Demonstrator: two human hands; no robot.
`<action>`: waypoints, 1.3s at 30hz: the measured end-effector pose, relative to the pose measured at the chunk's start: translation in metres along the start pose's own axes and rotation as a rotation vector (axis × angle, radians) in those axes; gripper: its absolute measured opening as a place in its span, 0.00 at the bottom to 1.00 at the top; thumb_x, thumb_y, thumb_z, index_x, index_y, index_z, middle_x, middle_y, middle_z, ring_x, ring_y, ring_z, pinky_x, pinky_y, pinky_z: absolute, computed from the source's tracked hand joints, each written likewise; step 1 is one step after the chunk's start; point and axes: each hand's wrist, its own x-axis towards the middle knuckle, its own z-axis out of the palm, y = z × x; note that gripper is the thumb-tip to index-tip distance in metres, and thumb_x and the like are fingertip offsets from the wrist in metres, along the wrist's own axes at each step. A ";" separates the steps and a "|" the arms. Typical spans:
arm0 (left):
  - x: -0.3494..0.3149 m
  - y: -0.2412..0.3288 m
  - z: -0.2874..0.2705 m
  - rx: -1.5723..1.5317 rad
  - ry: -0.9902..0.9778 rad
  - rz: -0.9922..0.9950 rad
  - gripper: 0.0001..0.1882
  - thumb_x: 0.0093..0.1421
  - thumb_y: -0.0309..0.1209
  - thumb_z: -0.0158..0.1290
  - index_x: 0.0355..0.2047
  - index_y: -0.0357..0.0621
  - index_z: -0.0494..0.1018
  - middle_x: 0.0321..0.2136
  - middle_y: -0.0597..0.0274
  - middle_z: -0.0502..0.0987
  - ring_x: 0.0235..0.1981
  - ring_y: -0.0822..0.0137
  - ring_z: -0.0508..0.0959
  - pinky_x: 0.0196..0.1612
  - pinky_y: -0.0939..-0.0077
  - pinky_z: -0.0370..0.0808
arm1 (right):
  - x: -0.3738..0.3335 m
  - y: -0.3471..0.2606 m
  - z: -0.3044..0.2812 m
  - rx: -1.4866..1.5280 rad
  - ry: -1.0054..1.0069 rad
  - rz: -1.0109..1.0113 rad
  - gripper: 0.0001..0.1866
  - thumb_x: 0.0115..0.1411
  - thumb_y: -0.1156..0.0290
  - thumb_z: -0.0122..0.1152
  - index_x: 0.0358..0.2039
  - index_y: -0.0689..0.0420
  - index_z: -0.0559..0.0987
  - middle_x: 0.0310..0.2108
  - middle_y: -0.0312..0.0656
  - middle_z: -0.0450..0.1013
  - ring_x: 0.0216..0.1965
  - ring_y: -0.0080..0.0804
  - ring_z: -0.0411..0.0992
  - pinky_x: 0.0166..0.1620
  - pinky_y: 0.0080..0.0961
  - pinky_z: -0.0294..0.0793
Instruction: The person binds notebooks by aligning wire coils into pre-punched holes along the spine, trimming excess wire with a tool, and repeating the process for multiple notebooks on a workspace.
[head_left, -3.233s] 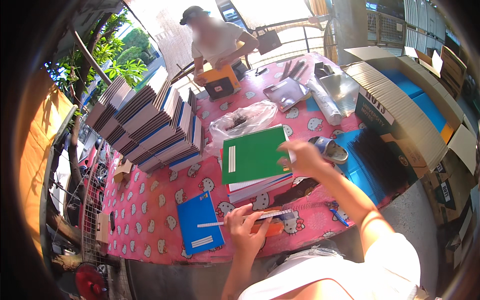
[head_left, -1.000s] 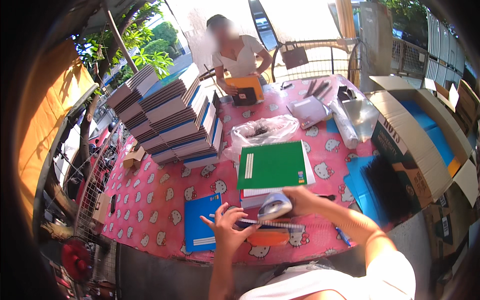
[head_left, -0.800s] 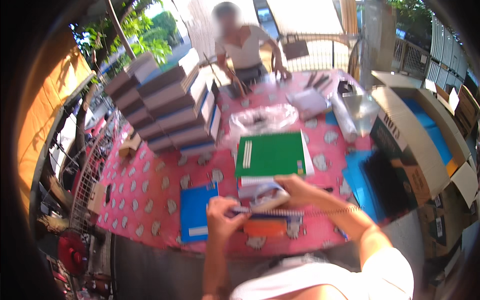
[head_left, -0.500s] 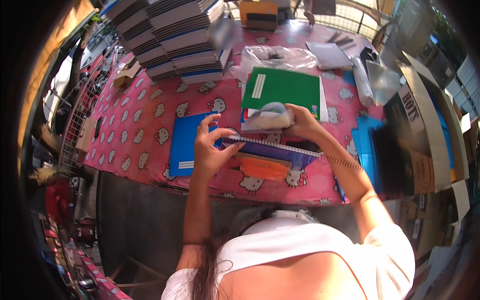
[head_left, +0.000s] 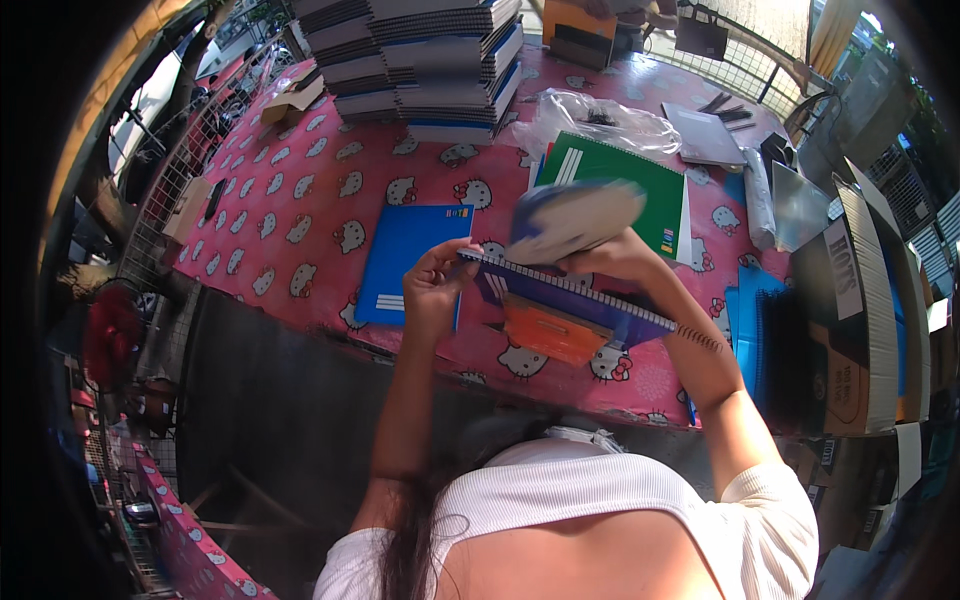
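In front of me a purple notebook (head_left: pixel 635 322) stands tilted with its punched binding edge up. My left hand (head_left: pixel 432 287) pinches the left end of that edge between thumb and fingers. A dark wire coil (head_left: pixel 698 340) sticks out past the right end, against my right forearm. My right hand (head_left: pixel 608 256) grips a beige and blue oval thing (head_left: pixel 572 222), smeared by motion, just above the binding; its kind cannot be made out. Below the notebook shows an orange block-like thing (head_left: pixel 555 330). A blue notebook (head_left: pixel 415 262) lies beside my left hand, and a green spiral notebook (head_left: pixel 645 185) lies beyond my right.
Tall stacks of spiral notebooks (head_left: pixel 440 85) stand at the back left of the pink patterned tablecloth (head_left: pixel 300 215). A clear plastic bag (head_left: pixel 560 122) lies behind the green notebook. At the right are blue covers (head_left: pixel 748 325) and an opened cardboard box (head_left: pixel 865 300).
The oval thing in my right hand has moved up and turned its broad side into view. My left fingers have closed on the notebook's corner. The whole view has shifted slightly.
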 end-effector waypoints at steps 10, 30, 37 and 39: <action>0.002 0.006 0.001 -0.182 -0.109 -0.089 0.14 0.54 0.19 0.59 0.42 0.41 0.76 0.37 0.63 0.79 0.40 0.75 0.75 0.43 0.80 0.72 | -0.112 0.102 -0.088 -0.316 0.970 0.423 0.21 0.45 0.70 0.68 0.42 0.58 0.75 0.33 0.46 0.78 0.35 0.39 0.77 0.38 0.33 0.75; 0.015 0.051 0.087 -0.008 -0.361 0.274 0.11 0.49 0.17 0.62 0.33 0.37 0.75 0.36 0.55 0.79 0.40 0.68 0.78 0.46 0.76 0.74 | -0.231 -0.104 0.011 -0.110 0.561 0.510 0.19 0.58 0.70 0.57 0.51 0.59 0.70 0.42 0.51 0.67 0.43 0.45 0.68 0.47 0.35 0.68; -0.006 0.063 0.146 0.152 -0.344 0.655 0.12 0.45 0.12 0.60 0.31 0.35 0.75 0.34 0.53 0.79 0.36 0.64 0.80 0.38 0.76 0.77 | -0.167 -0.146 0.006 -0.466 0.688 0.190 0.23 0.53 0.69 0.63 0.50 0.58 0.70 0.39 0.51 0.67 0.39 0.49 0.67 0.43 0.40 0.67; -0.007 0.064 0.150 0.148 -0.310 0.678 0.13 0.42 0.12 0.60 0.30 0.37 0.76 0.31 0.54 0.80 0.33 0.62 0.80 0.36 0.75 0.76 | -0.168 -0.149 0.005 -0.419 0.681 0.203 0.22 0.54 0.68 0.62 0.49 0.58 0.71 0.38 0.49 0.68 0.37 0.46 0.68 0.41 0.38 0.68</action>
